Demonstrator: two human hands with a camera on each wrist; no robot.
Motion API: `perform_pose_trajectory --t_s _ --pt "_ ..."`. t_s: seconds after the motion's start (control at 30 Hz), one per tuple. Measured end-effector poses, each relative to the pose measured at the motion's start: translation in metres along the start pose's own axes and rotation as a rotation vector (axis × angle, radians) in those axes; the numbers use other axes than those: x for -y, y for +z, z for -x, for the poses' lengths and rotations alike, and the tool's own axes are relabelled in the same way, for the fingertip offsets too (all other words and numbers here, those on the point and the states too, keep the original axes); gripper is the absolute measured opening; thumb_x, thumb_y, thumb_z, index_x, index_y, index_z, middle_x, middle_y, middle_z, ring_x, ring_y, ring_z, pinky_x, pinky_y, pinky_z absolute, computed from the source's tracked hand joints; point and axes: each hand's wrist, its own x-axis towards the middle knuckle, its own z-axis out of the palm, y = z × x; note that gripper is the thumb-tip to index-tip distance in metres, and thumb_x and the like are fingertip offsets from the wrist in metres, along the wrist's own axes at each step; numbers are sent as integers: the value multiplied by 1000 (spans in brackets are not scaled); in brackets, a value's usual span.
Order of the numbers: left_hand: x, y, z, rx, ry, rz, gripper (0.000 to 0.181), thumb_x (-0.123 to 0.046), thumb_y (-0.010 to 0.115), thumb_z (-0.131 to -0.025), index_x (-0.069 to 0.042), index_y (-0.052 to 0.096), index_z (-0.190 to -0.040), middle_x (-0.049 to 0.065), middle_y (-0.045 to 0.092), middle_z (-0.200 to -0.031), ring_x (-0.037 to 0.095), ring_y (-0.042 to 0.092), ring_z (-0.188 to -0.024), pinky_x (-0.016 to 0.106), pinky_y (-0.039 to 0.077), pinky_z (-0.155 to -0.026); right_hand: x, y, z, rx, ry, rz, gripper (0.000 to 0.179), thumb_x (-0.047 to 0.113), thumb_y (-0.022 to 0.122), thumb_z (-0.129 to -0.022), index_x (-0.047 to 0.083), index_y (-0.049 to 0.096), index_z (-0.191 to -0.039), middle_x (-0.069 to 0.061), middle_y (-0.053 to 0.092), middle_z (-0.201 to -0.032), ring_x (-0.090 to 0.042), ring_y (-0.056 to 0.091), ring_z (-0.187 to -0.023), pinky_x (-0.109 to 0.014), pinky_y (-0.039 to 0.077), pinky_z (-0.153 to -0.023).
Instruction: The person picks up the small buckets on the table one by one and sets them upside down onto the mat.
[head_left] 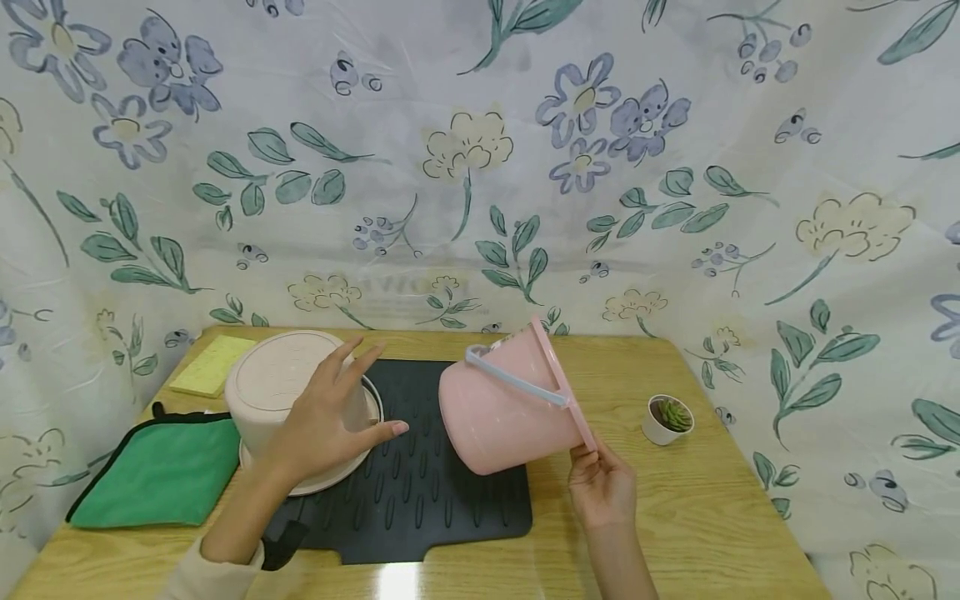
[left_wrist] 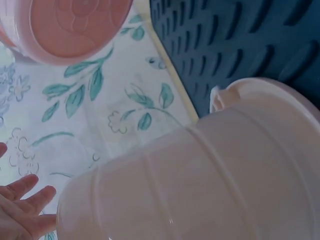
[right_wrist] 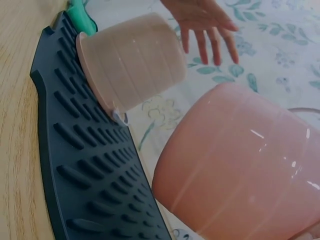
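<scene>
A pale cream bucket (head_left: 273, 371) stands upside down on the left part of a dark ribbed drying mat (head_left: 420, 508). My left hand (head_left: 330, 421) is beside it with fingers spread and nothing in them; in the right wrist view that hand (right_wrist: 202, 20) is past the bucket's raised base. In the air over the mat's right side, a pink bucket (head_left: 510, 417) is tilted, its mouth facing right and its base to the left. The fingers and thumb of my right hand (head_left: 606, 492) pinch its rim at the lower edge. A light blue handle (head_left: 517, 379) lies across its side.
A green cloth item with black edging (head_left: 161, 471) lies left of the mat, near a yellow sponge cloth (head_left: 213, 365). On the right of the wooden table (head_left: 675, 517) is a small potted succulent (head_left: 667, 419). A floral curtain (head_left: 420, 208) hangs behind.
</scene>
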Motion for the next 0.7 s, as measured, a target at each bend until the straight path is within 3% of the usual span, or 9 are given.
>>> perform_pose_trajectory --t_s 0.27,0.5,0.7 --pt "-6 9 4 31 15 249 92 -35 79 -83 -28 26 -158 6 27 -160 36 34 -142 71 34 -100 -7 -2 2 27 35 -18 32 5 28 -107 -12 53 -96 -20 56 -89 -25 61 -68 -18 55 -58" --pt "-10 19 7 36 -2 295 89 -34 78 -84 -34 26 -157 6 31 -158 32 42 -138 66 41 -98 -13 -3 3 7 21 -13 31 6 28 -107 -10 52 -95 -18 55 -90 -23 61 -67 -17 54 -57" --pt "-6 35 8 30 5 416 84 -27 75 -87 -33 28 -156 8 35 -157 36 43 -136 67 36 -103 -17 -5 4 55 31 -43 29 3 31 -106 -12 53 -98 -19 56 -89 -25 62 -67 -18 55 -58"
